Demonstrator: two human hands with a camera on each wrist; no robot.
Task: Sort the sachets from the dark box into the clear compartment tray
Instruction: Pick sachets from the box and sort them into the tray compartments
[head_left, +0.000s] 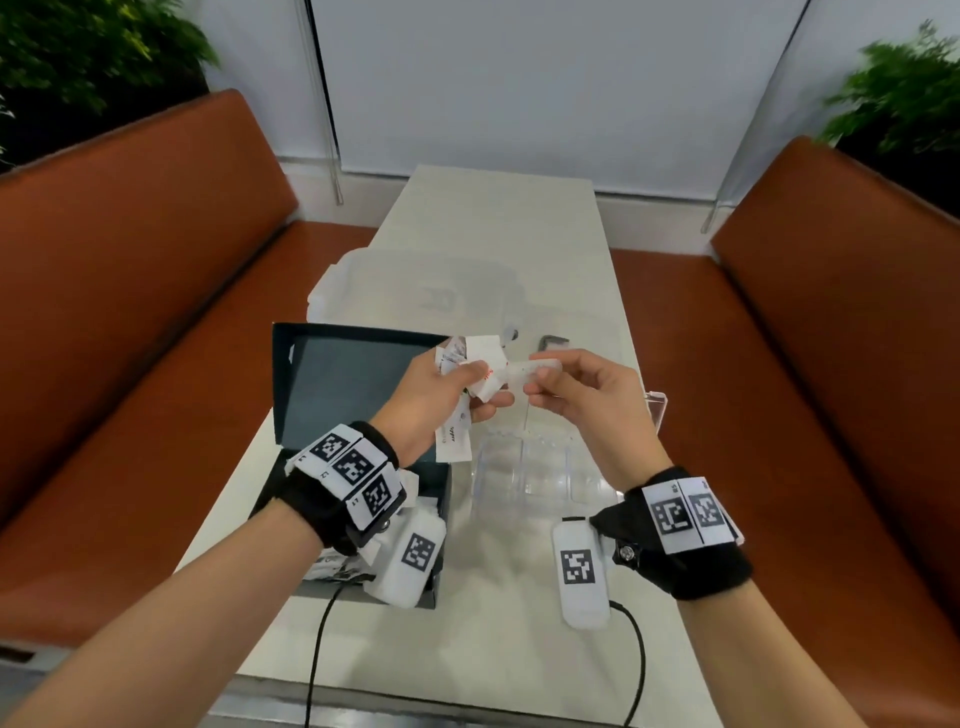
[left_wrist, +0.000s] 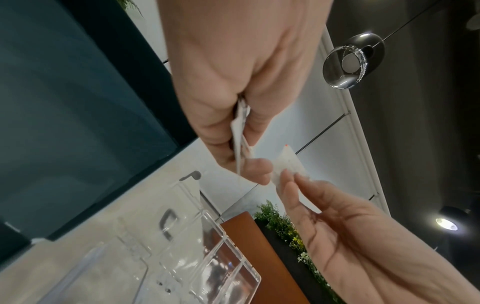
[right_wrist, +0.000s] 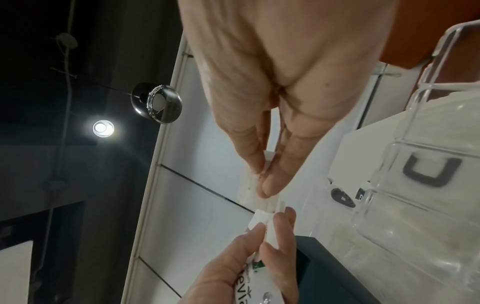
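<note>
- Left hand (head_left: 441, 395) raised above the surface (head_left: 493, 218), between the dark box (head_left: 332, 384) and the clear compartment tray (head_left: 524, 473). Its fingers (left_wrist: 255, 167) and thumb are curled round a fanned bundle of sachets (head_left: 470, 364); several sachets, exact count unreadable because they overlap.
- From the left wrist view the bundle is edge-on, wedged between thumb and the curled fingers, the paper edges poking out below the grip.
- Right hand (head_left: 587, 395) level with the left, just beside it. Thumb and forefinger pinch one single white sachet (head_left: 540, 370) near its end; the other fingers (head_left: 550, 402) hang loosely bent beneath.
- In the right wrist view the single sachet sits between thumb pad and fingertip, its far end meeting the left hand's bundle. Whether it is fully clear of the bundle, cannot tell.
- One sachet in the left grip shows green print, seen from the right wrist view.
- Dark box: one, lid standing open on the left of the surface; more white sachets lie in its base, partly hidden by the left wrist. Count not readable.
- Clear compartment tray: one, right of the box, directly below the two hands. Its dividers show; contents hard to judge through the clear plastic.
- Two hands, both gripping paper; one wrist band (head_left: 343, 467) with printed markers on each arm.
- Orange benches (head_left: 130, 291): two, one each side of the surface.
</note>
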